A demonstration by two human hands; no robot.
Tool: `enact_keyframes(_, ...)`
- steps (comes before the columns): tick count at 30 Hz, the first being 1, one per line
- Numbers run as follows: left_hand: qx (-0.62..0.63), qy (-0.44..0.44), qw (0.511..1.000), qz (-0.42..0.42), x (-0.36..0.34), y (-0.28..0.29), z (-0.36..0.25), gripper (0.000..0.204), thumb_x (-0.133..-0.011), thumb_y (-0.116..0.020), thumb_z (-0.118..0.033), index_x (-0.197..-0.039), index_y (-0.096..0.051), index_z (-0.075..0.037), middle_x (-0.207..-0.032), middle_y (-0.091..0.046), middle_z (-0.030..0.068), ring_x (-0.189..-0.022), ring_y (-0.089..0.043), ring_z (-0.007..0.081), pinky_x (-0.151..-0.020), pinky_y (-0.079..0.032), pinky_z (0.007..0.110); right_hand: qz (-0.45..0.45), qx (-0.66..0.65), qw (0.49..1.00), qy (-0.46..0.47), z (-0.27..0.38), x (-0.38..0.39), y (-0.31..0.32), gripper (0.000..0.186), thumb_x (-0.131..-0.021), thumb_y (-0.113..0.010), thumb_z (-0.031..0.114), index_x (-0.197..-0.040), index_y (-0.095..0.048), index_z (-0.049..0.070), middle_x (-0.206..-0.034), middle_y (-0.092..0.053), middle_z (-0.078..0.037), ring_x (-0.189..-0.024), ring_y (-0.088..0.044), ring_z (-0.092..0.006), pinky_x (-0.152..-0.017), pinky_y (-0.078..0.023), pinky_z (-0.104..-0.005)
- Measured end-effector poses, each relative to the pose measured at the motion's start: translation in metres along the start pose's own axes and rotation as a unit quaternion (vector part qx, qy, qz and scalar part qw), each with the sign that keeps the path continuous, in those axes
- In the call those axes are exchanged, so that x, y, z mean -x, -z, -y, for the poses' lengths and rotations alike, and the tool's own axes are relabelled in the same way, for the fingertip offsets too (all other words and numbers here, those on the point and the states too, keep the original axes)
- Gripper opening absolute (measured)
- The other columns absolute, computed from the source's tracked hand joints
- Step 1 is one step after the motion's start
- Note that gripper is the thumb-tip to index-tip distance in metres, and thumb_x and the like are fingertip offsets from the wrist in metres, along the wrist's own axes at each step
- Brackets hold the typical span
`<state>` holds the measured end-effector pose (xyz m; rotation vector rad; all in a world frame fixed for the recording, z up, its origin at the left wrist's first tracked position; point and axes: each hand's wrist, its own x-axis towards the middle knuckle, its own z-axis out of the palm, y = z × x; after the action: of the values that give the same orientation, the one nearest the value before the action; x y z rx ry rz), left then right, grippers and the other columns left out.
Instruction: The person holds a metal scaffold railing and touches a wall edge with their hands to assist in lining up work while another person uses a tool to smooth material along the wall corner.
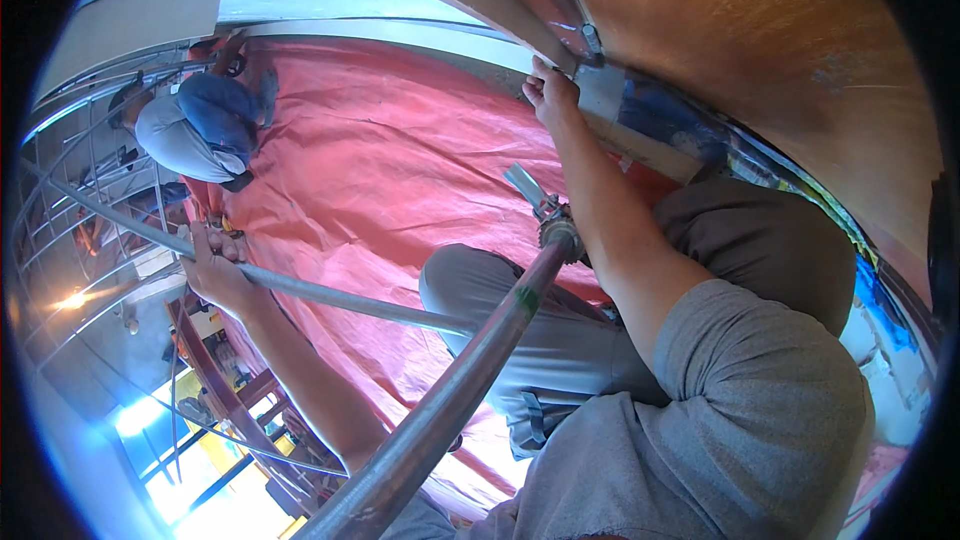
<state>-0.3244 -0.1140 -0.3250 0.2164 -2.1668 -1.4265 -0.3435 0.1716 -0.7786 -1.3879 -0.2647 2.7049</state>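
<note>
My left hand [212,262] grips a long grey metal tube [340,295] that runs from the far left across to behind a thicker steel pole [450,380]. This pole rises diagonally from the bottom edge and ends at a metal clamp [555,228] beside my right forearm. My right hand [550,95] is raised at the top, its fingers curled at the edge of a long beige board [500,15] that meets the brown wooden panel [760,10]. My bent knees in grey trousers are below, over a pink-red sheet [340,130].
A co-worker [185,125] in grey top and blue trousers crouches at the upper left, hands at a white strip along the sheet's far edge. Metal rods [90,200] criss-cross the left side, with a lamp and a wooden frame below. Plastic sheeting and debris line the right edge.
</note>
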Motion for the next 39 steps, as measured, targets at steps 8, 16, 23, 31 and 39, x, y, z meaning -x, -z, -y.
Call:
enact_keyframes(8, 0.01, 0.004, 1.0, 0.014, 0.0, 0.002, 0.002, 0.012, -0.099, -0.06, -0.011, -0.098, -0.051, -0.005, -0.068, -0.041, -0.0021, -0.049, -0.039, 0.0063, -0.041, -0.033, 0.023, 0.007, -0.008, 1.0, 0.003, 0.0, 0.0, 0.001, 0.023, -0.086, -0.082, 0.019, -0.098, -0.063, 0.015, -0.083, -0.056, 0.0, -0.077, -0.055, -0.015, -0.087, -0.052, -0.037)
enact_keyframes(16, 0.015, -0.004, 1.0, 0.009, 0.007, 0.001, -0.009, 0.012, -0.099, -0.061, -0.012, -0.095, -0.052, -0.005, -0.068, -0.042, -0.0018, -0.049, -0.038, 0.0063, -0.041, -0.033, 0.024, 0.018, -0.013, 1.0, 0.008, -0.006, 0.001, -0.003, 0.022, -0.086, -0.081, 0.017, -0.098, -0.063, 0.014, -0.081, -0.055, 0.001, -0.073, -0.054, -0.0144, -0.084, -0.053, -0.0354)
enact_keyframes(23, 0.009, -0.002, 1.0, -0.003, 0.004, -0.007, -0.004, 0.013, -0.097, -0.061, -0.011, -0.091, -0.051, -0.008, -0.068, -0.043, -0.0022, -0.048, -0.038, 0.0057, -0.04, -0.031, 0.023, 0.031, -0.014, 0.999, 0.009, -0.006, -0.014, 0.006, 0.018, -0.087, -0.081, 0.019, -0.095, -0.065, 0.016, -0.078, -0.054, 0.004, -0.071, -0.052, -0.0112, -0.082, -0.052, -0.033)
enact_keyframes(31, 0.028, -0.003, 1.0, 0.0, 0.003, 0.0, 0.001, 0.019, -0.098, -0.06, -0.011, -0.114, -0.054, -0.002, -0.07, -0.045, -0.0016, -0.049, -0.04, 0.0051, -0.041, -0.034, 0.021, 0.031, -0.013, 0.999, 0.02, -0.007, -0.008, 0.005, 0.02, -0.087, -0.081, 0.021, -0.098, -0.066, 0.014, -0.082, -0.057, 0.003, -0.075, -0.054, -0.0119, -0.084, -0.053, -0.0325)
enact_keyframes(39, 0.032, -0.008, 0.999, 0.014, 0.0, 0.002, 0.002, 0.025, -0.099, -0.058, -0.01, -0.122, -0.053, 0.0, -0.069, -0.045, -0.0015, -0.049, -0.04, 0.0052, -0.041, -0.034, 0.022, 0.032, -0.023, 0.999, 0.019, -0.008, -0.01, 0.004, 0.019, -0.087, -0.082, 0.016, -0.096, -0.065, 0.013, -0.081, -0.058, 0.002, -0.069, -0.054, -0.0116, -0.076, -0.053, -0.0304)
